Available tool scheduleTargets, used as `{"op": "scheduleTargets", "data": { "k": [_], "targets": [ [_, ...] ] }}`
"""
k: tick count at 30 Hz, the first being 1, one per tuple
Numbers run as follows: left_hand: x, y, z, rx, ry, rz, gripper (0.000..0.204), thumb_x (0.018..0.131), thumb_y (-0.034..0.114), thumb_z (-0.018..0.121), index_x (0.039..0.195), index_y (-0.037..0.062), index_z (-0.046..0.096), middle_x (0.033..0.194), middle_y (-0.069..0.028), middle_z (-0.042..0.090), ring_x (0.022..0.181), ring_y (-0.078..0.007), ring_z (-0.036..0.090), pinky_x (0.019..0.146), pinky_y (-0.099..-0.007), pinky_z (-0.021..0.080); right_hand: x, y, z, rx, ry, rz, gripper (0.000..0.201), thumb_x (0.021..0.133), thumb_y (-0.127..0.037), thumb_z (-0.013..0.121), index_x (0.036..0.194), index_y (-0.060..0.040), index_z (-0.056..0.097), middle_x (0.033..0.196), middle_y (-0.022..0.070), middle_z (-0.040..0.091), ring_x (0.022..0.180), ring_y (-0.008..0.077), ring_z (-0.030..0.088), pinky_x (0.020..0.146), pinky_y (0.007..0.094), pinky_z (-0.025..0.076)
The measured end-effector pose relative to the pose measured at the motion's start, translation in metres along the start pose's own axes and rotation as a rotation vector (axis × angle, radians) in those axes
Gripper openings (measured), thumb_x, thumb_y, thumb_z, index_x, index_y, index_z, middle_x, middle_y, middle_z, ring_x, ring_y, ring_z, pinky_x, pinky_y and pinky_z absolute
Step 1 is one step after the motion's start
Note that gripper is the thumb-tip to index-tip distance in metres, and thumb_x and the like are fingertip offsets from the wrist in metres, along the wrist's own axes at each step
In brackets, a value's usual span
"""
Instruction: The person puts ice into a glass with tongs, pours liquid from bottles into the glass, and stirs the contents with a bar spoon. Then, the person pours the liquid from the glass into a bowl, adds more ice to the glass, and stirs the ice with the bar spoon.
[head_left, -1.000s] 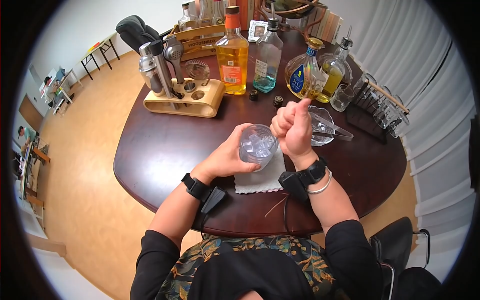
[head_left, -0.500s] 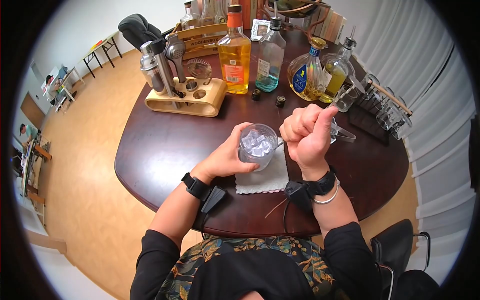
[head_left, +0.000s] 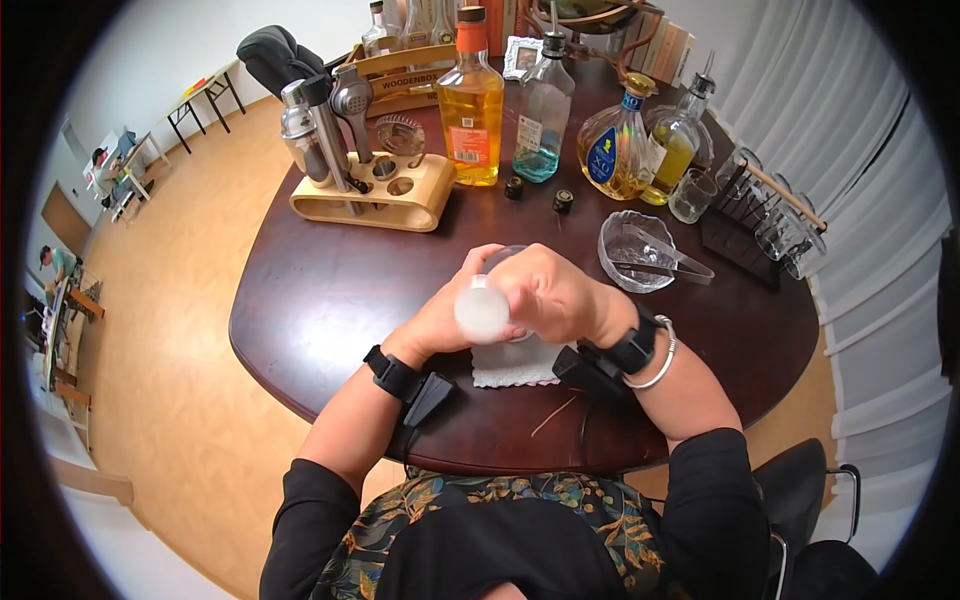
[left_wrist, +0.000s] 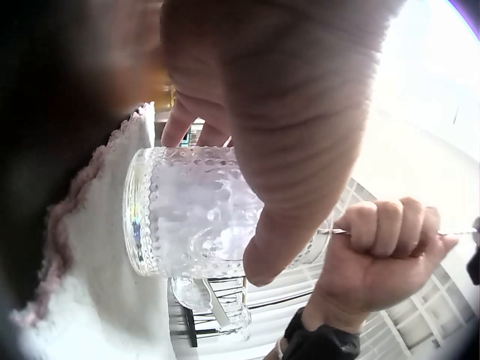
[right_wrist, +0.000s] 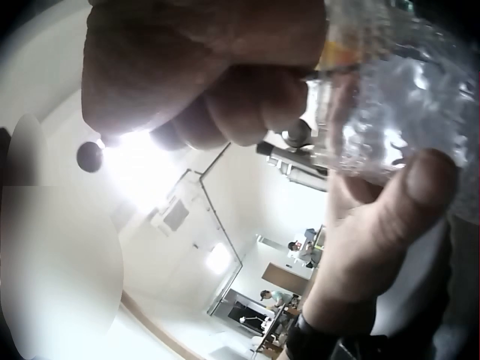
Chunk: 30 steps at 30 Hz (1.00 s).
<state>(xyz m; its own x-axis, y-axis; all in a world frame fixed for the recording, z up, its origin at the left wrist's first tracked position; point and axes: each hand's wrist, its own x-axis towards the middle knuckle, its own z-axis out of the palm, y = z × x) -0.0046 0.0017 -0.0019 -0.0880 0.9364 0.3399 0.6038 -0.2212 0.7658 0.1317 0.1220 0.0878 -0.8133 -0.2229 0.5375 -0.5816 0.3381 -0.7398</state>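
My left hand grips a clear, beaded glass, thumb on one side and fingers on the other. Pale ice shows through its wall in both wrist views. A white cloth lies beneath the glass. Right over the rim, my right hand is curled in a fist around a thin, twisted bar spoon. The spoon's round top end points up toward the head camera, and its lower part runs toward the glass mouth. From above, the right fist hides most of the glass.
A cut-glass bowl with tongs sits right of the hands. Behind stand an orange-topped bottle, other bottles, two dark caps and a wooden holder of bar tools. A glass rack is at the right.
My right hand first shifted right, then came left over the glass with the bar spoon, tilting its top end toward the left. The left hand keeps its hold on the glass.
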Motion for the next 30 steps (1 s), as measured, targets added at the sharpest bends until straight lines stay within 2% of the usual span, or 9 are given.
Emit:
{"op": "scheduleTargets", "data": {
  "k": [1, 2, 3, 6, 7, 12, 17, 23, 30],
  "targets": [
    [0.000, 0.006, -0.001, 0.030, 0.018, 0.033, 0.100, 0.064, 0.027, 0.087, 0.140, 0.0045, 0.025, 0.131, -0.0151, 0.047, 0.123, -0.0249, 0.046, 0.105, -0.0354, 0.036, -0.005, 0.011, 0.002, 0.040, 0.039, 0.061, 0.056, 0.099, -0.049, 0.041, 0.073, -0.0029, 0.060, 0.068, 0.0063, 0.059, 0.061, 0.0196, 0.054, 0.066, 0.0281, 0.042],
    [-0.001, 0.007, 0.001, -0.054, 0.083, 0.011, 0.098, 0.064, 0.026, 0.087, 0.139, 0.0041, 0.027, 0.129, -0.0143, 0.049, 0.120, -0.0242, 0.048, 0.103, -0.0343, 0.038, -0.011, 0.022, 0.001, 0.057, 0.133, 0.075, 0.059, 0.099, -0.051, 0.038, 0.069, -0.0037, 0.056, 0.065, 0.0049, 0.056, 0.058, 0.0173, 0.051, 0.061, 0.0271, 0.040],
    [-0.002, 0.011, -0.001, -0.201, 0.022, -0.153, 0.098, 0.064, 0.023, 0.087, 0.138, 0.0029, 0.028, 0.128, -0.0136, 0.050, 0.119, -0.0231, 0.049, 0.103, -0.0334, 0.038, -0.016, 0.031, 0.000, 0.075, 0.225, 0.089, 0.062, 0.100, -0.053, 0.036, 0.065, -0.0044, 0.052, 0.062, 0.0035, 0.053, 0.055, 0.0151, 0.047, 0.057, 0.0260, 0.038],
    [0.000, 0.015, -0.002, -0.255, 0.009, -0.126, 0.097, 0.063, 0.019, 0.087, 0.138, 0.0026, 0.028, 0.128, -0.0125, 0.050, 0.119, -0.0213, 0.049, 0.103, -0.0327, 0.038, -0.023, 0.034, -0.007, 0.463, 0.607, 0.077, 0.062, 0.097, -0.060, 0.029, 0.060, -0.0114, 0.028, 0.054, -0.0027, 0.028, 0.046, 0.0085, 0.025, 0.044, 0.0269, 0.023],
    [0.002, 0.013, -0.002, -0.259, 0.001, -0.121, 0.097, 0.063, 0.018, 0.087, 0.138, 0.0027, 0.028, 0.129, -0.0123, 0.050, 0.120, -0.0209, 0.049, 0.104, -0.0327, 0.038, -0.025, 0.036, -0.008, 0.605, 0.652, 0.042, 0.062, 0.096, -0.063, 0.030, 0.061, -0.0125, 0.026, 0.054, -0.0037, 0.022, 0.046, 0.0086, 0.020, 0.043, 0.0265, 0.019],
    [0.004, 0.014, -0.007, -0.266, -0.057, -0.104, 0.098, 0.063, 0.016, 0.086, 0.141, 0.0036, 0.027, 0.130, -0.0118, 0.048, 0.123, -0.0196, 0.046, 0.106, -0.0331, 0.035, -0.030, 0.032, -0.001, 0.604, 0.770, 0.051, 0.064, 0.091, -0.071, 0.028, 0.060, -0.0150, 0.023, 0.053, -0.0046, 0.021, 0.044, 0.0091, 0.017, 0.044, 0.0271, 0.016],
    [0.005, 0.015, -0.010, -0.374, -0.089, -0.151, 0.100, 0.063, 0.017, 0.087, 0.142, 0.0037, 0.026, 0.134, -0.0120, 0.044, 0.127, -0.0204, 0.041, 0.109, -0.0342, 0.031, -0.029, 0.019, -0.004, 0.601, 0.738, -0.013, 0.064, 0.090, -0.072, 0.028, 0.061, -0.0147, 0.024, 0.053, -0.0045, 0.021, 0.045, 0.0091, 0.017, 0.044, 0.0272, 0.016],
    [0.000, 0.013, -0.005, -0.337, -0.036, -0.082, 0.113, 0.059, 0.029, 0.091, 0.143, 0.0037, 0.021, 0.139, -0.0152, 0.036, 0.131, -0.0242, 0.036, 0.111, -0.0364, 0.029, -0.026, 0.000, -0.005, 0.498, 0.601, -0.075, 0.063, 0.092, -0.067, 0.032, 0.062, -0.0122, 0.027, 0.055, -0.0033, 0.025, 0.047, 0.0089, 0.021, 0.045, 0.0270, 0.019],
    [0.000, 0.016, 0.001, -0.205, 0.033, -0.138, 0.111, 0.059, 0.030, 0.092, 0.140, 0.0022, 0.022, 0.132, -0.0168, 0.042, 0.127, -0.0249, 0.041, 0.107, -0.0347, 0.034, -0.023, -0.013, -0.009, 0.501, 0.424, -0.219, 0.061, 0.091, -0.061, 0.045, 0.061, -0.0091, 0.033, 0.057, -0.0019, 0.031, 0.050, 0.0101, 0.027, 0.047, 0.0268, 0.023]
  ]
}}
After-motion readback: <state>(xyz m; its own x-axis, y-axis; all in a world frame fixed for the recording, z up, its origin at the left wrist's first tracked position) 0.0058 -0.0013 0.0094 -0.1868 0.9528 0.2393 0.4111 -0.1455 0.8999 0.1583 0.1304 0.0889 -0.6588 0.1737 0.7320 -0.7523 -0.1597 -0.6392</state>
